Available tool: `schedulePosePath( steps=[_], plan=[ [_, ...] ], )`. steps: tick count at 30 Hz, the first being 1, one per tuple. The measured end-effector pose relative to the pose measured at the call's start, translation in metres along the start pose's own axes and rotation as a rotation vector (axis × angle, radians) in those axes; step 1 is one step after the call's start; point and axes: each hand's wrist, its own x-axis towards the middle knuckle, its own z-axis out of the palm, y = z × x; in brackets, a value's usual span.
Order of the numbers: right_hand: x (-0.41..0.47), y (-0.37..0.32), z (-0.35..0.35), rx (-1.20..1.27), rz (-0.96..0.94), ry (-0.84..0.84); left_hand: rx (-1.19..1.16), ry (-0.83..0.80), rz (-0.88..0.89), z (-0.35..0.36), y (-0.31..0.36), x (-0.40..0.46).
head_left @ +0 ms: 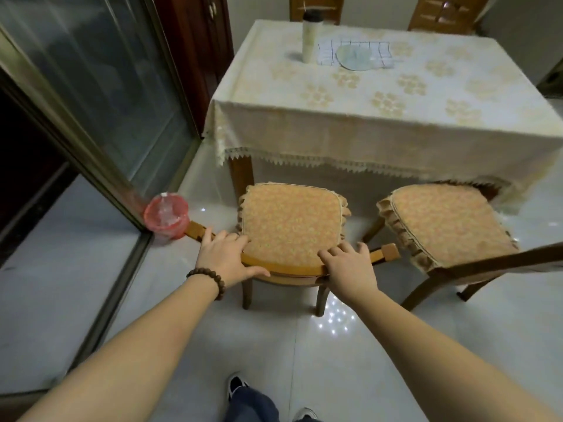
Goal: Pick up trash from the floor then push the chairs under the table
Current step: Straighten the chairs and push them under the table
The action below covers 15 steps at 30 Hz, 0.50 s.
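Observation:
A wooden chair [292, 220] with an orange patterned cushion stands in front of the table [365, 123], its seat just short of the hanging tablecloth. My left hand [227, 258] grips the left part of its curved top rail, and my right hand [350, 266] grips the right part. A second cushioned chair [444, 220] stands to the right, angled, its seat partly under the cloth edge. A small bin lined with a pink bag [167, 216] sits on the floor by the sliding door frame, left of the chair.
On the table stand a white bottle with a dark cap [310, 35] and a round plate on a checked cloth [355, 56]. Two more chairs [444, 13] stand behind the table. A glass sliding door [91, 95] runs along the left. White glossy floor tiles [304, 354] lie underfoot.

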Motion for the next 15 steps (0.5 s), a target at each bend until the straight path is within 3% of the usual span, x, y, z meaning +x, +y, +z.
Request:
schedulePosePath(
  steps=[2,4,15],
  plan=[
    [0.002,-0.003,-0.002,-0.023,0.043,-0.011,0.125,-0.080,0.098,0.001,-0.001,0.008],
    [0.003,-0.003,-0.004,-0.053,0.045,-0.019,0.217,-0.055,0.161,0.003,0.000,0.011],
    [0.022,0.006,0.003,-0.105,0.089,0.095,0.275,0.051,0.251,-0.007,-0.010,0.036]
  ],
)
